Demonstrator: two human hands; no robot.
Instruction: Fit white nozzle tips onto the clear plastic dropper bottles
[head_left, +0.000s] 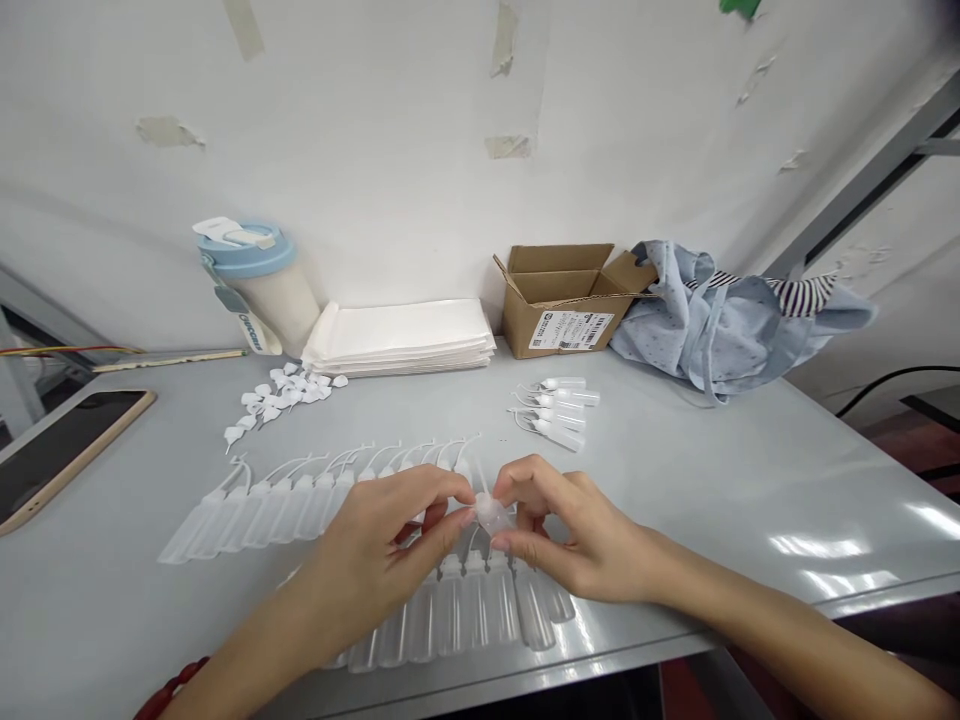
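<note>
Between the fingertips of both hands is a small translucent plastic bottle (493, 514), seen nearly end-on, with a thin pale strap rising from it. My left hand (401, 525) pinches it from the left with thumb and forefinger. From the right, my right hand (570, 530) grips it the same way. Beyond my left hand lies a slanting row of clear bottles (277, 505) with white tops and thin straps. A nearer row of clear bottles (450, 610) lies beneath my hands, partly hidden by them.
Several capped bottles (559, 415) lie apart on the grey table (697, 490). Small white caps (285, 392) are heaped left of a stack of white envelopes (405, 335). Farther back stand a tumbler (274, 290), an open cardboard box (570, 305) and blue cloth (697, 320). A phone (60, 450) lies left.
</note>
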